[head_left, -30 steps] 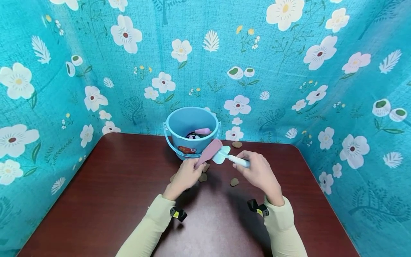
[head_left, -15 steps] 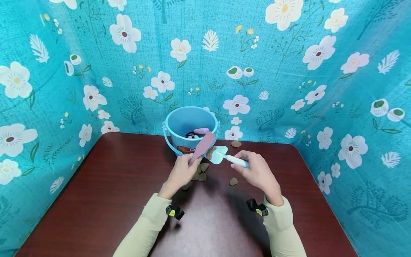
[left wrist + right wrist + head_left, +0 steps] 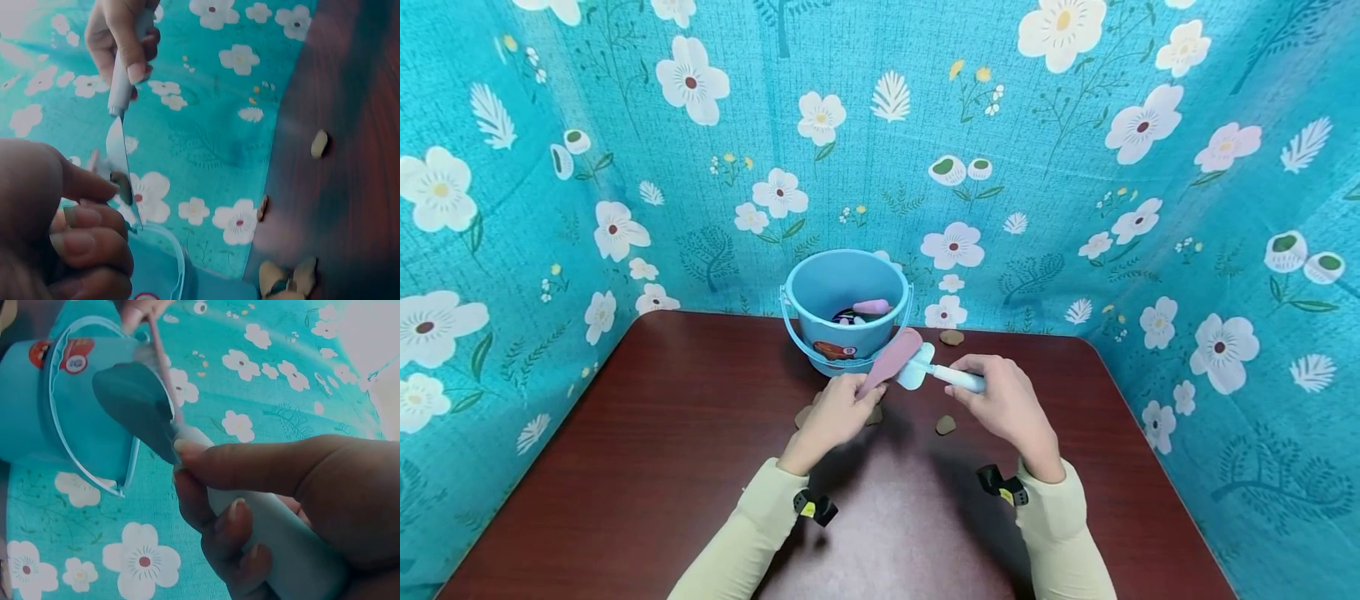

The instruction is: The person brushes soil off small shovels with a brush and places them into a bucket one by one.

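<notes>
My left hand [image 3: 835, 412] grips a pink, flat, paddle-shaped spatula [image 3: 891, 358] by its narrow end. In my right hand [image 3: 1003, 400] is a small trowel with a pale handle [image 3: 958, 379] and a light blue blade [image 3: 913, 373], thumb and fingers curled round the handle. The spatula's broad end overlaps the blade in the head view. A brown stone-like piece [image 3: 122, 187] shows against the blade in the left wrist view; the head view hides it behind the spatula. Just behind both tools stands a blue bucket [image 3: 812, 321], its handle hanging down in front.
Inside the bucket lie a lilac handle [image 3: 871, 307] and darker bits. Brown stone-like pieces lie on the dark red table [image 3: 662, 433]: one [image 3: 952, 337] right of the bucket, another [image 3: 946, 425] nearer, several partly under my left hand. Floral cloth [image 3: 880, 183] surrounds the table.
The spatula swung left off the blade half a second ago, baring the brown piece, and is now back over it. My left hand moved with it; the right hand barely moved.
</notes>
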### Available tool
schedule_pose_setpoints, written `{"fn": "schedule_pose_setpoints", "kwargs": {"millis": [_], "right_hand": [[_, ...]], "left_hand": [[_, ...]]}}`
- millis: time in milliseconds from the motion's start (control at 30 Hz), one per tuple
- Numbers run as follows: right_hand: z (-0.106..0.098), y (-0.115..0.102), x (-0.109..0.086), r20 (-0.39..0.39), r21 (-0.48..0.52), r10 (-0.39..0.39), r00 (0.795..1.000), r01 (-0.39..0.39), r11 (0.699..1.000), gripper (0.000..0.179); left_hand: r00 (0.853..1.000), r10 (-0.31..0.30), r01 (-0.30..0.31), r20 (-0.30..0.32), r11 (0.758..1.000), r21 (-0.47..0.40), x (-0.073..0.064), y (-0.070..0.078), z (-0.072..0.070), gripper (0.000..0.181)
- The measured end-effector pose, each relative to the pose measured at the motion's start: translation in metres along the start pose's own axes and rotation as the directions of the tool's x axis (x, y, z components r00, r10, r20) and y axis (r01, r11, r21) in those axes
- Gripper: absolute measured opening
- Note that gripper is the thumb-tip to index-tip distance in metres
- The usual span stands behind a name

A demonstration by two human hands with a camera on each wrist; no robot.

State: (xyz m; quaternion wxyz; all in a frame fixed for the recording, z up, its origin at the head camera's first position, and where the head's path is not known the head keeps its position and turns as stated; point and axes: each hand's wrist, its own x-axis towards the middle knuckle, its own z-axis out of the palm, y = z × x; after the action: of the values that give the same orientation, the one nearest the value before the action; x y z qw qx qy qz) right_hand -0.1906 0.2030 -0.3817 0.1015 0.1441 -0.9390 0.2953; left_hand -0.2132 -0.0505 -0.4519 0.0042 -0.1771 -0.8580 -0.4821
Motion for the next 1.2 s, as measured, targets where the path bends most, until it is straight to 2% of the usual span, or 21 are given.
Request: {"fn": "schedule_pose_setpoints", "kwargs": {"millis": [100, 200, 400, 533, 633, 767, 867, 967, 1033, 1200], "right_hand": [[-0.001, 0.002, 0.001, -0.008, -0.009, 0.014, 1.000, -0.015, 1.000, 0.017], [-0.002, 0.003, 0.002, -0.016, -0.010, 0.013, 1.000, -0.013, 1.000, 0.018], [-0.004, 0.005, 0.002, -0.054, -0.011, 0.024, 0.998, -0.025, 1.000, 0.022], [-0.006, 0.005, 0.001, -0.059, -0.004, 0.036, 0.998, -0.036, 0.999, 0.023], [-0.006, 0.005, 0.002, -0.045, 0.008, 0.042, 0.998, -0.042, 0.999, 0.022], [-0.003, 0.004, 0.003, -0.042, 0.036, 0.039, 0.998, -0.038, 0.999, 0.021], [-0.001, 0.002, 0.004, -0.051, 0.063, 0.032, 0.998, -0.029, 0.998, 0.020], [0.000, 0.001, 0.003, -0.055, 0.066, 0.027, 0.998, -0.024, 0.998, 0.019], [0.000, 0.001, 0.003, -0.048, 0.069, 0.028, 0.998, -0.025, 0.997, 0.018], [0.000, 0.003, 0.001, -0.039, 0.066, 0.028, 0.999, -0.025, 0.998, 0.017]], "left_hand": [[1.000, -0.020, 0.020, -0.015, 1.000, 0.009, 0.002, -0.004, 0.000, 0.033], [1.000, -0.005, 0.005, -0.024, 1.000, 0.003, 0.003, -0.007, -0.001, 0.033], [0.997, -0.015, 0.021, -0.077, 0.997, 0.077, 0.005, -0.010, -0.010, 0.036], [0.995, -0.025, 0.029, -0.097, 0.999, 0.035, 0.004, -0.010, -0.017, 0.034], [0.994, 0.008, -0.012, -0.104, 0.999, -0.037, 0.003, -0.007, -0.019, 0.033], [0.992, 0.099, -0.106, -0.077, 0.989, -0.100, 0.000, 0.002, -0.009, 0.035], [0.987, 0.159, -0.161, -0.020, 0.982, -0.102, -0.002, 0.007, 0.002, 0.035], [0.983, 0.181, -0.179, 0.011, 0.980, -0.081, -0.002, 0.007, 0.010, 0.034], [0.986, 0.167, -0.167, -0.005, 0.984, -0.058, -0.001, 0.005, 0.012, 0.033], [0.992, 0.096, -0.093, -0.083, 0.995, 0.048, 0.003, -0.008, 0.007, 0.034]]}}
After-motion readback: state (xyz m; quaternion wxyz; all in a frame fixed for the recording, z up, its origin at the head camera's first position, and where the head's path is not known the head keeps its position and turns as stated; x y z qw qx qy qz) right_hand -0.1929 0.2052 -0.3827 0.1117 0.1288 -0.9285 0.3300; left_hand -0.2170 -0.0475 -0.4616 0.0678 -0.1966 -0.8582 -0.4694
